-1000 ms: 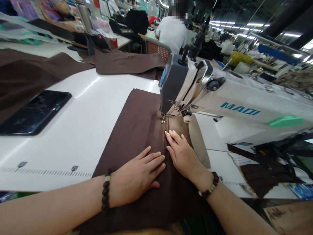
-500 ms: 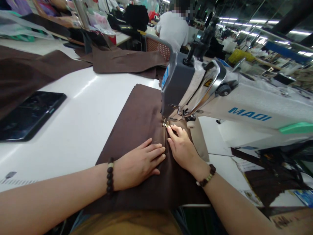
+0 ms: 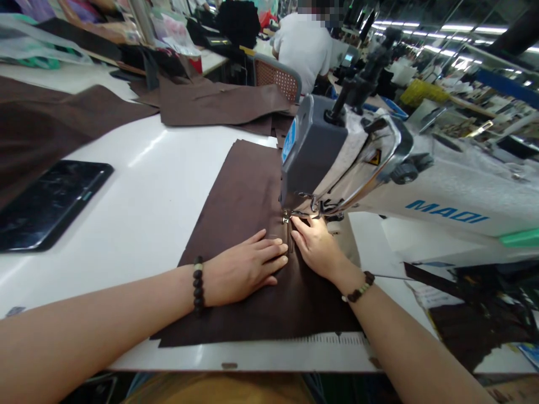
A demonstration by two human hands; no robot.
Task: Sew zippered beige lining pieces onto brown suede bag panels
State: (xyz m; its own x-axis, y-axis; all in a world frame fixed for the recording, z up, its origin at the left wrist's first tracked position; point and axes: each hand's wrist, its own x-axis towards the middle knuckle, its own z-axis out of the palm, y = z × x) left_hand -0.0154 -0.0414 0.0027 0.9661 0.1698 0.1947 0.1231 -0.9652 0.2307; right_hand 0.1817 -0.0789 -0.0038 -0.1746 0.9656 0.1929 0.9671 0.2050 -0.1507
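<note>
A dark brown piece of fabric [image 3: 236, 202] lies flat under the presser foot [image 3: 286, 217] of a sewing machine [image 3: 357, 163]. My left hand [image 3: 248, 266] rests flat on the fabric, left of the stitching line, fingers stretched toward the foot. Close to the foot on the right, my right hand [image 3: 315, 244] presses on the cloth with fingers extended and slightly bent. A narrow slit or welt line [image 3: 290, 238] runs between the two hands. The needle tip is too small to make out.
A black phone or tablet [image 3: 54, 202] lies on the white table [image 3: 164, 185] at left. More brown fabric pieces [image 3: 219, 104] spread along the back. Dark scraps [image 3: 475, 325] lie at right. A person in a white shirt [image 3: 303, 47] sits beyond a chair [image 3: 275, 76].
The fabric has slid forward, away from me, baring the table's front edge with its ruler marks. Both hands stay on it near the foot. The view has shifted slightly.
</note>
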